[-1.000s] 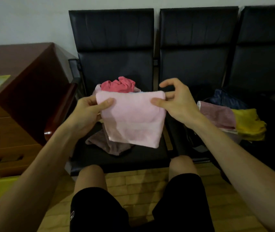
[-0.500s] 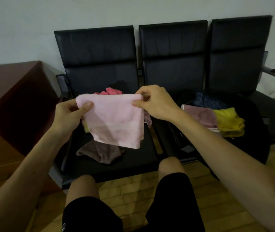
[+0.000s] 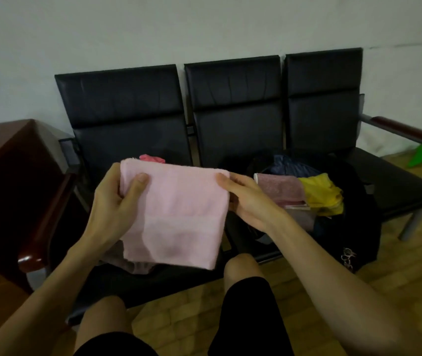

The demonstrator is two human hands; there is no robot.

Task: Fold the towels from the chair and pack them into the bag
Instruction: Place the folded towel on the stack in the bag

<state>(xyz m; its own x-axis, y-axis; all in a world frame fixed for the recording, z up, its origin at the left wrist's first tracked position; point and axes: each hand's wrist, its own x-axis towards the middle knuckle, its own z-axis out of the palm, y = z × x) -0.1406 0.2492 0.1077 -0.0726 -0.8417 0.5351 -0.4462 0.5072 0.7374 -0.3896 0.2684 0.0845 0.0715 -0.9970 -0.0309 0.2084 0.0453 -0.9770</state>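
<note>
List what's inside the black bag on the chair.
At the top of the black bag lie a mauve folded towel, a yellow towel beside it, and dark blue fabric behind them. Anything beneath is covered.

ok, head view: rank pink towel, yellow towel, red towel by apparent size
1. pink towel: largest by far, though it is also nearest the camera.
2. yellow towel.
3. red towel: only a sliver shows behind the pink one, so its true size is unclear.

Dim, even indoor light; dark seats lose detail in shadow. Soft overall focus, wide-angle bowing at edges, no glare.
</note>
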